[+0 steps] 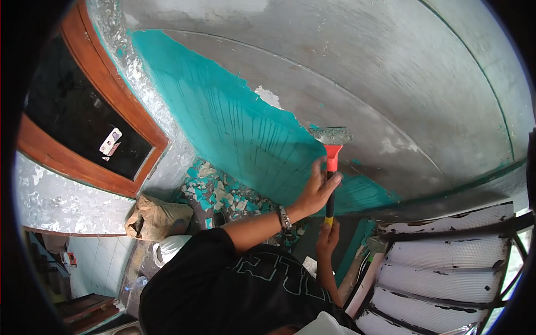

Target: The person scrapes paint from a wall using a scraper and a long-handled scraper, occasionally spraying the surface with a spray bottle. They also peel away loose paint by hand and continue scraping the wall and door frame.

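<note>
A long-handled scraper (pixel 333 159) with a red neck, a black and yellow handle and a wide, dirty blade touches the wall at the ragged edge of the teal paint (pixel 245 145). My left hand (pixel 315 192), a metal-banded watch at its wrist, grips the upper handle just below the red neck; its fingers are slightly blurred. Lower down, my right hand (pixel 328 239) is closed round the handle's end by the yellow part. Bare grey wall (pixel 357 72) lies above the paint edge, with a pale patch (pixel 268 96) along it.
Teal and white paint flakes (pixel 223 192) litter the floor at the wall's foot. A brown sack (pixel 159 216) and a white bag (pixel 169 249) stand left of me. A wood-framed window (pixel 148 153) is at left, and white louvred panels (pixel 441 272) at right.
</note>
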{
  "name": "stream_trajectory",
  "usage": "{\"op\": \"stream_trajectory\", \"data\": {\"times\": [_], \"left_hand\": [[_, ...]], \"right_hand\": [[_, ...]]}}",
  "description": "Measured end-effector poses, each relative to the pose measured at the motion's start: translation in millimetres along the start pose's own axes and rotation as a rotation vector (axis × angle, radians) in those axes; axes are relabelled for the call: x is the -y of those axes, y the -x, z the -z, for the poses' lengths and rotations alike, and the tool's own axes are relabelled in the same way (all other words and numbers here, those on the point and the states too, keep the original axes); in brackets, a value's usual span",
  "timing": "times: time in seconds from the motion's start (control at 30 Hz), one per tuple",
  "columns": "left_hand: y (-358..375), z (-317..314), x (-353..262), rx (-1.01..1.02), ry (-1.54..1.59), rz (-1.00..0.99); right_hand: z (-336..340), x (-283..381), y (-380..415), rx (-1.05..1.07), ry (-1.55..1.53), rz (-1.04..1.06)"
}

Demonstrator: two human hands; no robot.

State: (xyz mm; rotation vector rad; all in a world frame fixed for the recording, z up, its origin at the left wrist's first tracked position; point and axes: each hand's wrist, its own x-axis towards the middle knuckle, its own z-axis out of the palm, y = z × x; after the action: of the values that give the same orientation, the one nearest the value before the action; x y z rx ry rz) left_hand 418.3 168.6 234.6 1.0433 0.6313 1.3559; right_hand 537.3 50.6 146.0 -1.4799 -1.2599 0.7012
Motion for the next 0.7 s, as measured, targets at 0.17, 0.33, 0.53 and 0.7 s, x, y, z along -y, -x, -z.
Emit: {"op": "stream_trajectory", "data": {"times": [0.17,0.33,0.53,0.7], "left_hand": [[-11.4,10.7,17.4,0.046,-0.012,0.181],[-10.0,37.0,20.1,-0.037,-0.575,-0.188],[-11.1,59.1,11.7,0.009,-0.824,-0.061],[-17.4,63.9,14.3,0.022,-0.837,-0.095]], "right_hand": [[-36.0,-14.5,14.4,0.118,-0.126,-0.146],[-83.6,-36.5,7.0,0.432,-0.222,-0.138],[-128.4,-41.5,-2.1,0.499,-0.303,-0.07],[-134.4,-45.4,-10.9,0.506,-0.304,-0.079]]}}
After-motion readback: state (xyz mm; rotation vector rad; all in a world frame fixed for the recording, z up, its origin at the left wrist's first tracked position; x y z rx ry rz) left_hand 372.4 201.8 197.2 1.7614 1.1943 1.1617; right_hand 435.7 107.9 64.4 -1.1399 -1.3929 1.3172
